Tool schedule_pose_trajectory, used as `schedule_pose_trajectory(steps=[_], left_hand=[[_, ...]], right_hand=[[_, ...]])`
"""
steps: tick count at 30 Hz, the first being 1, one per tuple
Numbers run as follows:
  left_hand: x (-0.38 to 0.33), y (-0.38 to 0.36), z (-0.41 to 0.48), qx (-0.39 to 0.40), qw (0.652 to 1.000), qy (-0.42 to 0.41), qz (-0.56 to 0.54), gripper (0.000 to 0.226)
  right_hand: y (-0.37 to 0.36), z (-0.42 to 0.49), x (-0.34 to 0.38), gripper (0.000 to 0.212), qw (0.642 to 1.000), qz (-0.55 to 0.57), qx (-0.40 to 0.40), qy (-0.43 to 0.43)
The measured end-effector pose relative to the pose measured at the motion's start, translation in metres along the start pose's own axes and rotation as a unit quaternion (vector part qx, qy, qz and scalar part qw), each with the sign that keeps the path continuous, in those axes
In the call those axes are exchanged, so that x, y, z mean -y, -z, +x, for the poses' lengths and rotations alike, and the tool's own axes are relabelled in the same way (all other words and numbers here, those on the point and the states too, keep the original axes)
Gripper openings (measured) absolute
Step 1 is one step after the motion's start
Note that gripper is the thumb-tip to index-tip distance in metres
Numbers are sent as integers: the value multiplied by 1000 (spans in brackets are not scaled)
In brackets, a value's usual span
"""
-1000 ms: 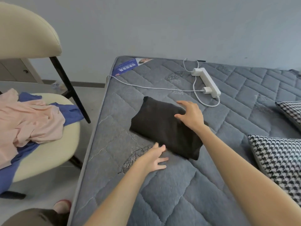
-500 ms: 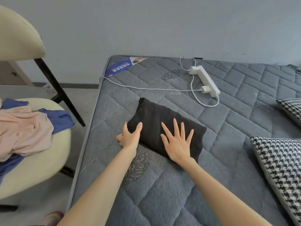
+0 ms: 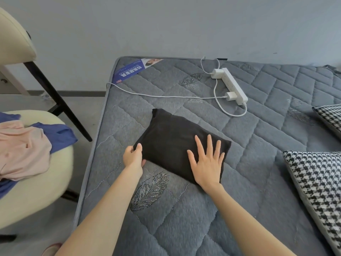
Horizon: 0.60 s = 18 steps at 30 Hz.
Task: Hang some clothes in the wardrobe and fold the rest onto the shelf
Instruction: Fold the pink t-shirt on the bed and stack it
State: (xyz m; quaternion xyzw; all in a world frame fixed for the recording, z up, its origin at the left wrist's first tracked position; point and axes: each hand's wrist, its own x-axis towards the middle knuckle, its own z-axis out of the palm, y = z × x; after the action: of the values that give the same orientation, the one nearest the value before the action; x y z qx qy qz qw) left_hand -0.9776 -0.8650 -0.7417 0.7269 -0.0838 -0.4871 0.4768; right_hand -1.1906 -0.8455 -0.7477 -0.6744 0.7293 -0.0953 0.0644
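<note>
A folded black garment (image 3: 171, 139) lies as a compact rectangle on the grey quilted mattress (image 3: 184, 218). My left hand (image 3: 133, 157) grips its near left corner, thumb on top and fingers tucked under the edge. My right hand (image 3: 207, 163) lies flat on the garment's near right part with fingers spread. A pink garment (image 3: 22, 150) and a blue garment (image 3: 59, 134) are heaped on the cream chair (image 3: 36, 191) at the left.
A white power strip (image 3: 233, 86) with a plugged charger and a cable (image 3: 156, 96) lies on the far part of the mattress. Two houndstooth cushions (image 3: 319, 185) sit at the right. The chair's dark leg stands beside the mattress edge.
My left hand went from resting flat on the garment's left edge to gripping its corner. My right hand stayed flat on the garment. The view shifted slightly.
</note>
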Motion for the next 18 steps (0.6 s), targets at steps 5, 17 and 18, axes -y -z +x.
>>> schedule_pose_trajectory(steps=[5, 17, 18], left_hand=[[-5, 6, 0, 29, 999, 33, -10, 31], [-14, 55, -29, 141, 990, 25, 1, 40], [-16, 63, -31, 144, 989, 17, 18, 40]], right_hand=[[2, -1, -4, 65, 996, 58, 15, -64], [51, -8, 29, 56, 998, -11, 63, -18], [55, -11, 38, 53, 999, 0, 47, 12]])
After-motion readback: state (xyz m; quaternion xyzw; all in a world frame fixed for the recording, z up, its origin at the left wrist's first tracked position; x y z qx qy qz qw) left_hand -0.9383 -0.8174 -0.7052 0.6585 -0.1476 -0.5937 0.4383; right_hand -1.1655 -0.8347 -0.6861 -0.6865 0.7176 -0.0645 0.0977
